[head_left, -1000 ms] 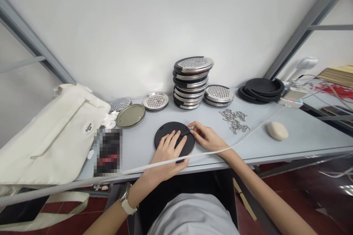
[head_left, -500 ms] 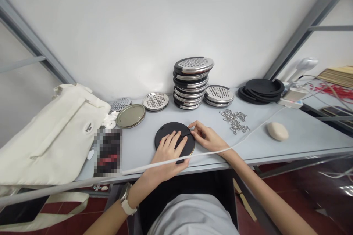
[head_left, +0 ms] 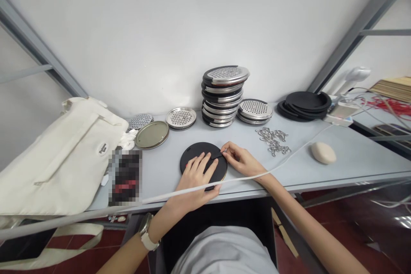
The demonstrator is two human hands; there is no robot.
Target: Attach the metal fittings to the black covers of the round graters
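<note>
A round black disc (head_left: pixel 201 149) lies near the table's front edge, with a thin gold-brown rim showing at its lower right. My left hand (head_left: pixel 198 174) rests on top, fingers spread and stretched out, the thumb by the near edge. At the disc's right edge, my right hand (head_left: pixel 239 157) pinches a small shiny metal piece, apparently a hook, beside a dark flap or slit in the black surface. The fingertips partly hide it. A loose pile of small metal hooks (head_left: pixel 272 140) lies to the right of that hand.
Behind the disc stands a tall stack of black-rimmed metal grater discs (head_left: pixel 222 98), with a shorter stack (head_left: pixel 255 111) beside it. Black discs (head_left: pixel 305 105) sit at right. A white cable (head_left: pixel 289 154) crosses before my hands. A cream bag (head_left: pixel 64 158) fills the left.
My right fingertips have shifted slightly right and up with the small metal piece. The left hand and the black disc stay put.
</note>
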